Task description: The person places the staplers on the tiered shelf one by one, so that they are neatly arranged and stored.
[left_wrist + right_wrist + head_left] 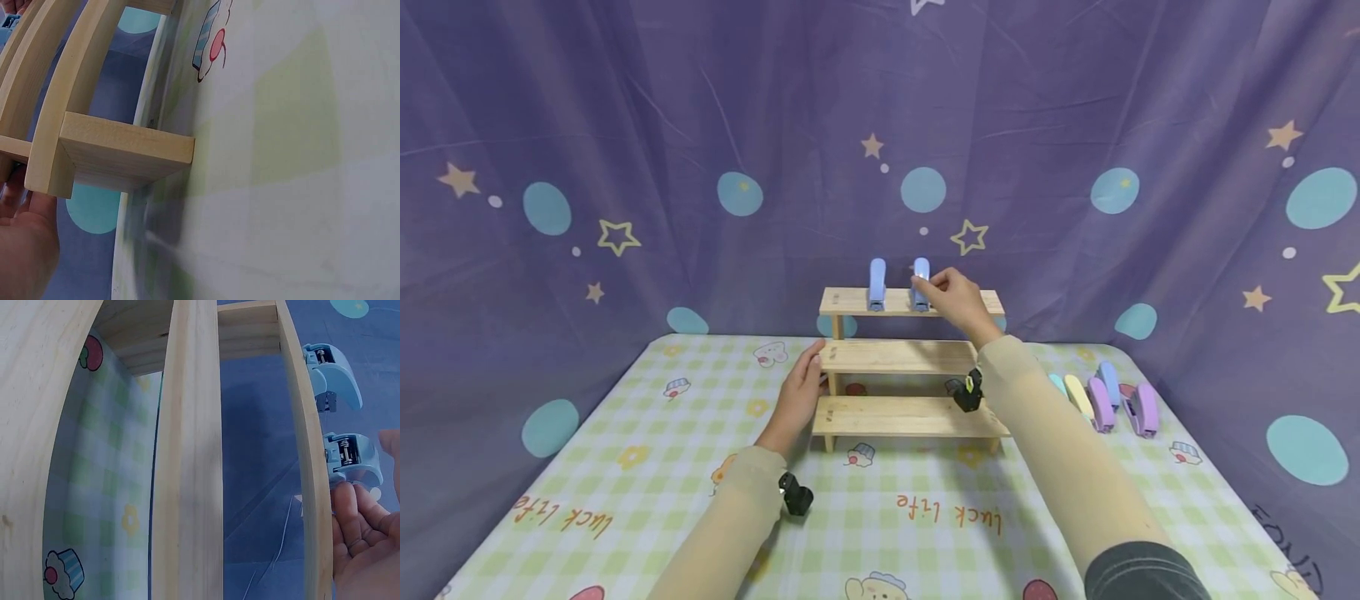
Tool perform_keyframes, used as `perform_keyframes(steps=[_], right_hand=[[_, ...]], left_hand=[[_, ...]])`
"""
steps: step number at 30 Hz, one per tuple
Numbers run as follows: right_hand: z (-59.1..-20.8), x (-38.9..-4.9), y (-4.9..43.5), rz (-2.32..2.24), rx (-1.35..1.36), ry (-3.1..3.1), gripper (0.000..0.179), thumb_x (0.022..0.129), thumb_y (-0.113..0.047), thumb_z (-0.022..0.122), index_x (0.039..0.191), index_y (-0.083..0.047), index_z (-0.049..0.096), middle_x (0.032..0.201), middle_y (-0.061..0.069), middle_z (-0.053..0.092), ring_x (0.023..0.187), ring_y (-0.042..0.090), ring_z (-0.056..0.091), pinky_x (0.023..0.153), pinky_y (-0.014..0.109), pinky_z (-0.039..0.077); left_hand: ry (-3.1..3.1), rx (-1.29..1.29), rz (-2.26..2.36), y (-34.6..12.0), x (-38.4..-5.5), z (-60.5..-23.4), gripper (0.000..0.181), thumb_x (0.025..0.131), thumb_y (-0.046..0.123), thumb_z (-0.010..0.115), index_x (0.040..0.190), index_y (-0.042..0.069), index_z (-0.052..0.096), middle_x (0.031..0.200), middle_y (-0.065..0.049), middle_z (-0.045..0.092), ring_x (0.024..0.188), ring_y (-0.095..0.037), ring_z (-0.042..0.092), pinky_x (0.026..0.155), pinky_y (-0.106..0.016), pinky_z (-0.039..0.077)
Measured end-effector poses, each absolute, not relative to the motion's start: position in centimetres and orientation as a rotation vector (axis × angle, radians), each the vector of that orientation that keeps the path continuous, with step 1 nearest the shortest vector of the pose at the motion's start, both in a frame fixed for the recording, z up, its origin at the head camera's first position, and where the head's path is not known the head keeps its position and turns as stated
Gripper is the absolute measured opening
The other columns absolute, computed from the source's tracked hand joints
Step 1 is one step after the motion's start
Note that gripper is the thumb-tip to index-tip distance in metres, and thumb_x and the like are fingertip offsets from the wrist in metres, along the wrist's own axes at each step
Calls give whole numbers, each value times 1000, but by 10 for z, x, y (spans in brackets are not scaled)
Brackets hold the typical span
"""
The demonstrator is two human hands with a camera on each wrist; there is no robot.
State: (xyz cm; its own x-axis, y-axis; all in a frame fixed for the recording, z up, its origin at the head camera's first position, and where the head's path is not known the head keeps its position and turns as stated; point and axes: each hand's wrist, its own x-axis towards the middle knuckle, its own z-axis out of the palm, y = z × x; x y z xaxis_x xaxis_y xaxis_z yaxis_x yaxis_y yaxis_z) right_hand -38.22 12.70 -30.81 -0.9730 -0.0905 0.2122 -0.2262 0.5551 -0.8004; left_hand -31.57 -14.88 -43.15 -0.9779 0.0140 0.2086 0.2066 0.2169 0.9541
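Note:
A three-tier wooden display rack (891,417) stands on the cloth-covered table. My left hand (799,392) grips its left end at the middle board, with fingertips above and below the edge. Two light-blue staplers stand upright on the top board. The left stapler (877,283) is on its own. Around the right stapler (353,456) is my right hand (955,296), thumb on one side and fingertips against the other. In the left wrist view, the left fingers (40,209) partly disappear behind the rack's end.
Right of the rack, several staplers stand in a cluster: a teal one (1057,384), a yellow one (1078,396), two purple ones and a blue stapler (1108,383). A purple patterned curtain (812,108) hangs behind the checked tablecloth (647,467).

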Motion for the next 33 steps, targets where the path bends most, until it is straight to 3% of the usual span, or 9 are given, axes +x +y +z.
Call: perform_keyframes(steps=[13, 21, 33], right_hand=[[-288, -367, 143, 1367, 326, -2736, 51, 100, -47, 57, 130, -7, 49, 120, 14, 59, 109, 31, 61, 96, 47, 50], [-285, -353, 167, 1305, 400, -2815, 54, 101, -51, 55, 134, -9, 47, 125, 15, 58, 113, 32, 61, 101, 54, 46], [-299, -330, 213, 1258, 434, -2843, 55, 101, -52, 53, 137, -11, 46, 118, 18, 64, 105, 33, 64, 90, 49, 52]], left_hand=[[-2307, -196, -1898, -145, -319, -434, 48, 112, 33, 31, 158, 21, 34, 158, -15, 35, 136, -37, 45, 108, -48, 45], [-2306, -200, -1877, -146, -320, -432, 48, 112, 34, 31, 157, 20, 35, 158, -15, 34, 135, -39, 45, 107, -49, 46], [-2321, -207, -1862, -148, -319, -432, 48, 112, 34, 31, 158, 19, 33, 158, -16, 34, 136, -39, 44, 108, -50, 45]])
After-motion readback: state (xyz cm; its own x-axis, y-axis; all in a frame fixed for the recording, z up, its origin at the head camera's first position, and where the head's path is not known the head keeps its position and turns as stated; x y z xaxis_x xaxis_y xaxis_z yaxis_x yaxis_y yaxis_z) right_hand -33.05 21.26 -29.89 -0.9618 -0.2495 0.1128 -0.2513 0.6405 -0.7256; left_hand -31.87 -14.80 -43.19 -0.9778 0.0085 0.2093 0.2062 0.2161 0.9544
